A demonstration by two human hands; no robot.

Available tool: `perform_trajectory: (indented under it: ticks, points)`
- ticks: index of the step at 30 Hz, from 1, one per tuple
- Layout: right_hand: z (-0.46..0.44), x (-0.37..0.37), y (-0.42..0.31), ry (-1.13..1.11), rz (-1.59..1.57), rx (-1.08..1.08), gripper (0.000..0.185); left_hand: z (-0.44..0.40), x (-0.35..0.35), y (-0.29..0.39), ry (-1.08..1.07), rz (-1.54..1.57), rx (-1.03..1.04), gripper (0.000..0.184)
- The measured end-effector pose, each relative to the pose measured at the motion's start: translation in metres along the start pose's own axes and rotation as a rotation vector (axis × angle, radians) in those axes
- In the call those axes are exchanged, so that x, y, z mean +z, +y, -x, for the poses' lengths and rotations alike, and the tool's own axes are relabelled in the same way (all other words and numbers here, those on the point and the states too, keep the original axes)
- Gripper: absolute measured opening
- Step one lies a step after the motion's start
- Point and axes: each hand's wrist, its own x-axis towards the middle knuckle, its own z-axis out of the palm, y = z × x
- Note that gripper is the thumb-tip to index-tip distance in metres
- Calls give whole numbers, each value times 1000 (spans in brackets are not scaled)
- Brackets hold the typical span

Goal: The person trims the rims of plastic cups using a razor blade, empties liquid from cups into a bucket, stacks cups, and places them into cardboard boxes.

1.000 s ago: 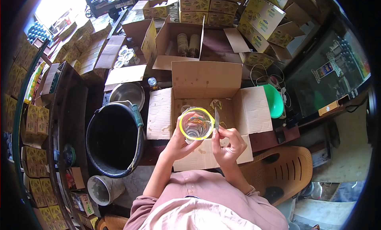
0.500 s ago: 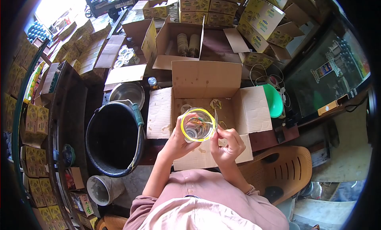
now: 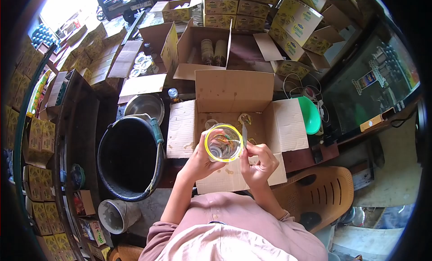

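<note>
My left hand is wrapped round a clear plastic jar with a yellow rim, its round end tilted up toward me. In my right hand a thin, pointed knife blade is pinched between thumb and fingers; any handle is hidden. The blade stands upright against the right side of the yellow rim. Both hands are above an open cardboard box, whose floor bears scraps with yellow on them.
A black bucket with a handle stands left of the box, before a metal basin. To the right are a green bowl and a brown plastic chair. Another open carton with bottles sits behind. Stacked yellow cartons line the back.
The blade has tilted slightly and shows a little more of its flat side at the rim. Both hands and the jar have barely shifted.
</note>
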Motion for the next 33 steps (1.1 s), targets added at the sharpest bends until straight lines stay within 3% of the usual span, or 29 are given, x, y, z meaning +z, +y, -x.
perform_trajectory:
  ticks: [19, 22, 33]
  points:
    - [-2, 0, 16, 12, -140, 9, 17, 2, 4, -7, -77, 77, 29, 72]
    - [0, 1, 12, 35, -148, 15, 16, 1, 9, -7, -23, 400, -26, 70]
    - [2, -2, -7, 15, -76, -7, 14, 2, 9, -5, -5, 406, -53, 69]
